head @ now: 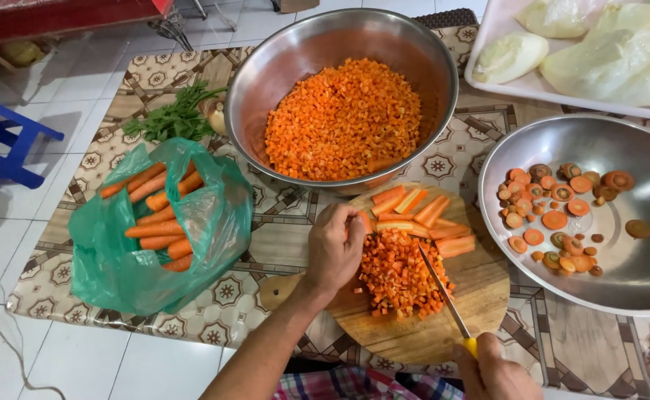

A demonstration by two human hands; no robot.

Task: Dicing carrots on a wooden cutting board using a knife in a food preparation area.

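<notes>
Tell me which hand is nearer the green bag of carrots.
Left. The left hand rests on the cutting board just right of the green bag; the right hand holds the knife at the board's near edge, farther off.

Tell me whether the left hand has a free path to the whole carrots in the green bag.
Probably yes: the left hand rests beside the green bag, whose mouth lies open over the carrots, with nothing between them.

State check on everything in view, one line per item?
Left hand: resting on carrot sticks at the board.
Right hand: gripping a knife, blade in diced pile.
Cutting board: partly covered.
Big bowl: roughly half full of diced carrot.
Side bowl: carrot ends scattered inside.
Green bag: open, holding peeled carrots.
Tray: holding pale vegetable pieces.
</notes>
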